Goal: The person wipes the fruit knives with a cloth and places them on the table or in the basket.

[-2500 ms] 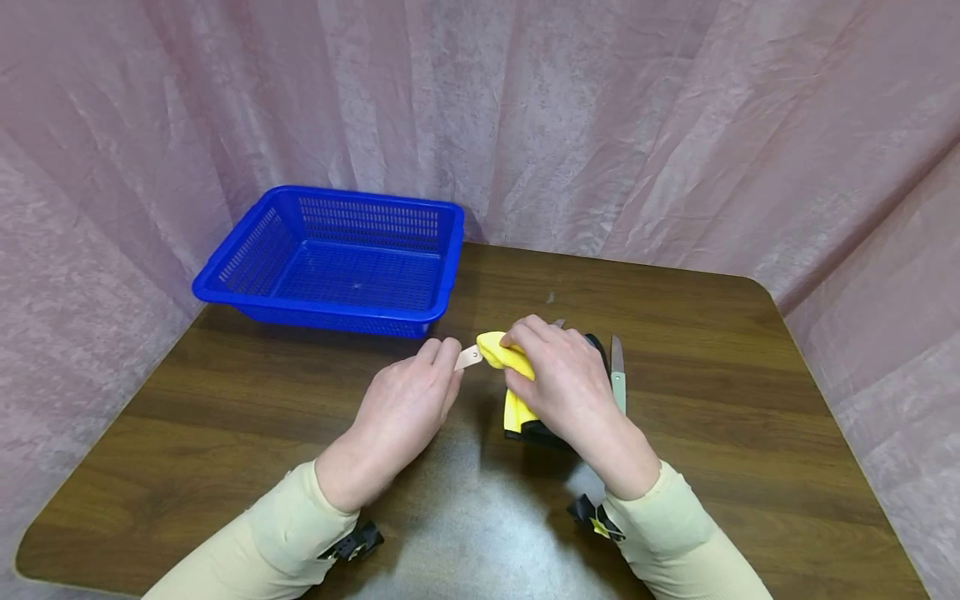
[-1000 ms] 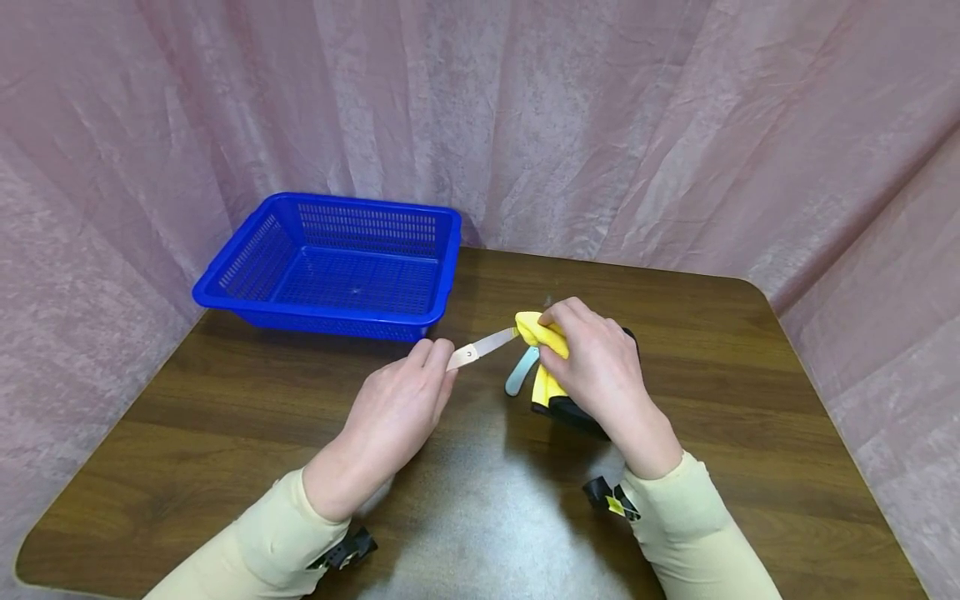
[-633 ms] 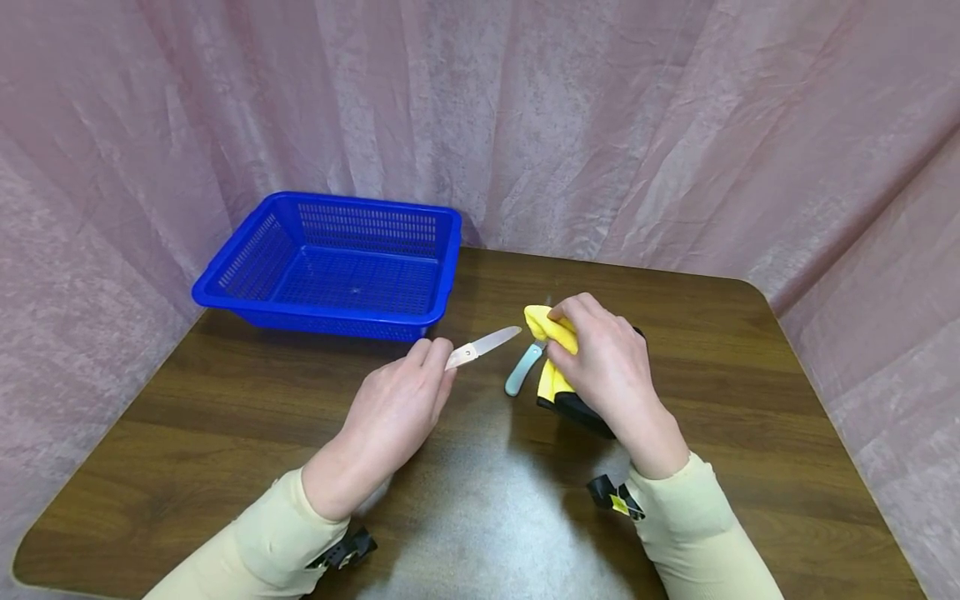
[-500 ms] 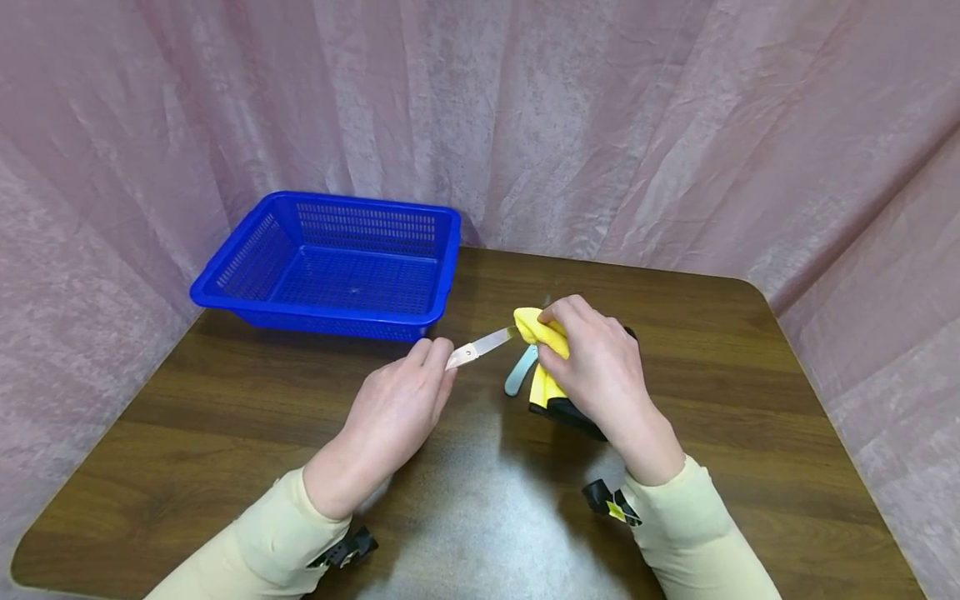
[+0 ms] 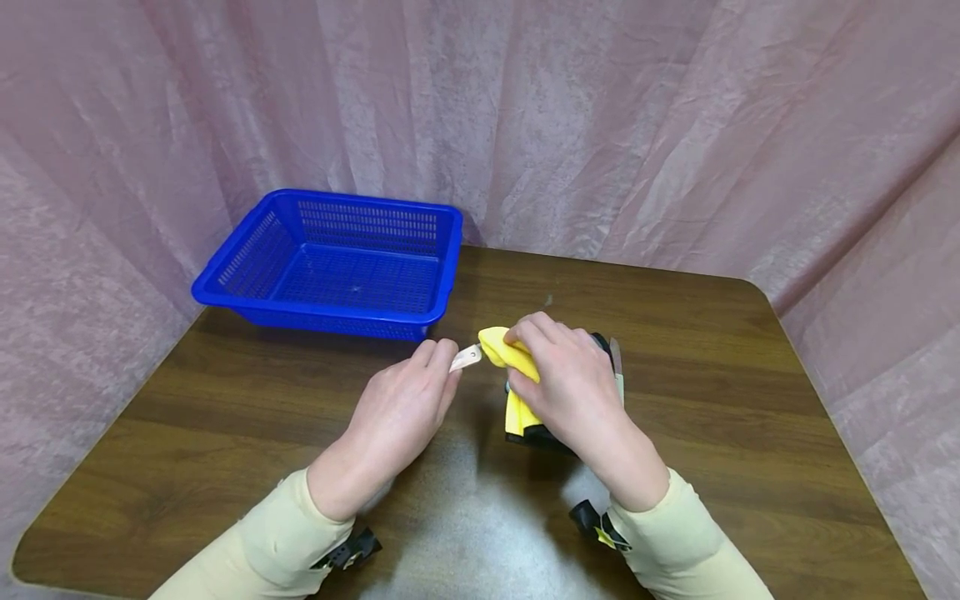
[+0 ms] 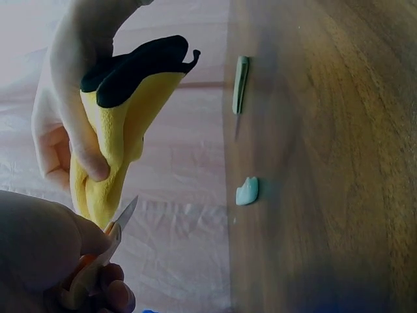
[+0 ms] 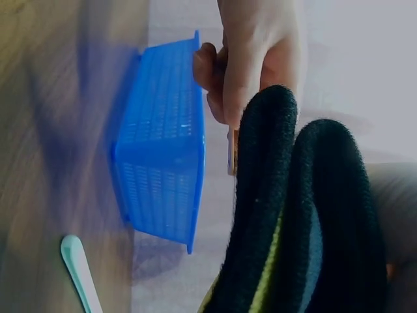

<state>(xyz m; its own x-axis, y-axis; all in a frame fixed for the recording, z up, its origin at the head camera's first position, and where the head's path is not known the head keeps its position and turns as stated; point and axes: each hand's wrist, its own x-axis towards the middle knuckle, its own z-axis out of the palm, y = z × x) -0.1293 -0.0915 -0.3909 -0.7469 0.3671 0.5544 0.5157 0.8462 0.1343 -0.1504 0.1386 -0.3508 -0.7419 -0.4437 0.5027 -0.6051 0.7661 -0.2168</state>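
Observation:
My left hand (image 5: 401, 408) grips the cream handle of a small knife (image 5: 467, 357), its point toward the right. My right hand (image 5: 570, 387) pinches a folded yellow cloth (image 5: 520, 415) with black edging. The cloth lies against the blade near the handle and hides it in the head view. From the left wrist, part of the blade (image 6: 128, 212) shows beside the cloth (image 6: 114, 130). A green-handled knife (image 6: 240, 85) lies on the table, mostly behind my right hand in the head view. A pale blue knife handle (image 6: 247, 191) also lies there.
A blue plastic basket (image 5: 330, 313) with slotted walls stands at the back left of the wooden table (image 5: 712, 333). Pink curtains (image 5: 525, 125) hang behind and beside the table. A black wrist camera (image 5: 352, 550) sits under my left sleeve.
The cloth in my right hand slid along the blade out past the tip, then came back left toward the handle, covering the blade again. My left hand kept the knife nearly still.

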